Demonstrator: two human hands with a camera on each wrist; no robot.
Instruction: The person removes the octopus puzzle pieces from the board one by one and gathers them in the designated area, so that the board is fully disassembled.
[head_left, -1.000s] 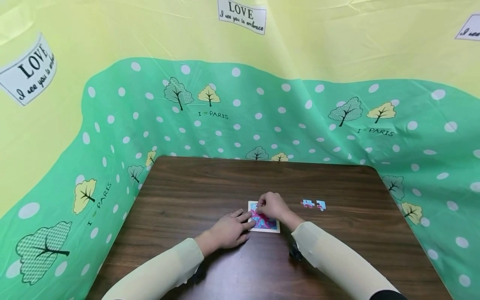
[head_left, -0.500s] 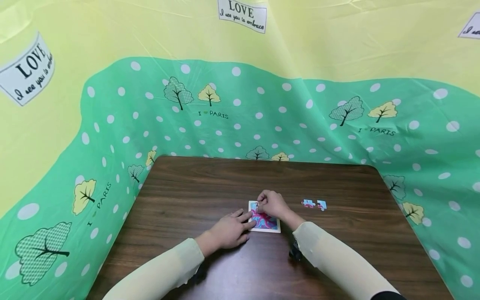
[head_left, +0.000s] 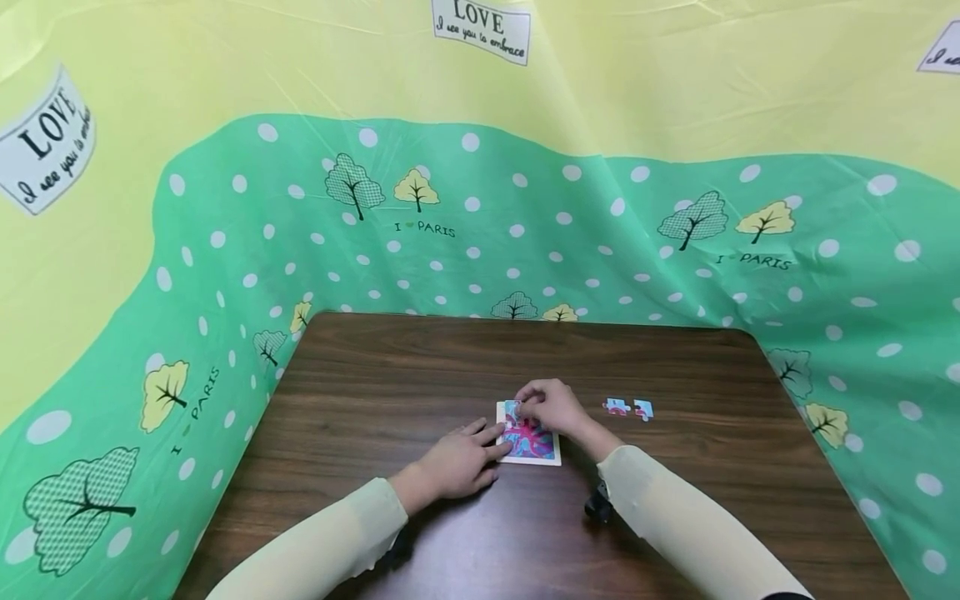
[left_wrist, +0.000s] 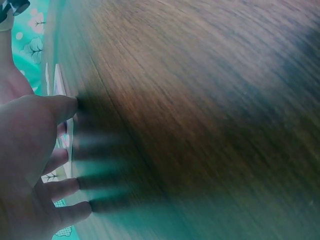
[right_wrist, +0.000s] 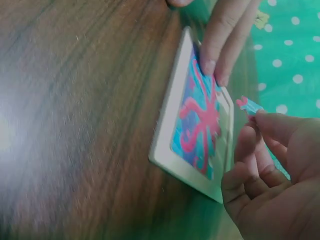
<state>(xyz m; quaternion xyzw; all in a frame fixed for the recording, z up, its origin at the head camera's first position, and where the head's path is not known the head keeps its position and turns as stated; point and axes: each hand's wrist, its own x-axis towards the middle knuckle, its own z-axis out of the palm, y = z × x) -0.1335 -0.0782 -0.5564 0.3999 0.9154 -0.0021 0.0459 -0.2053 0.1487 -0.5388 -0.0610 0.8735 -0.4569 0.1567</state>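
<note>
A small square jigsaw tray [head_left: 540,462] with a pale rim lies on the table, filled partly with a pink octopus picture on blue. My left hand [head_left: 457,462] rests at its left side, fingers spread; in the right wrist view two straight fingers [right_wrist: 220,45] lie over the tray's edge. Over the tray's upper part, my right hand [head_left: 557,408] pinches a small blue and pink puzzle piece [right_wrist: 251,106] between thumb and forefinger. A bare pale patch of the tray [right_wrist: 217,159] shows below that piece in the right wrist view.
Two loose puzzle pieces, one [head_left: 617,407] beside the other [head_left: 643,409], lie right of the tray. The dark wood table [head_left: 390,358] is bordered by a green and yellow printed cloth [head_left: 450,267]. A black device [head_left: 598,505] sits under the right wrist.
My right hand has shifted slightly to the right over the tray, uncovering more of its upper left corner. The left hand and the two loose pieces have stayed in place.
</note>
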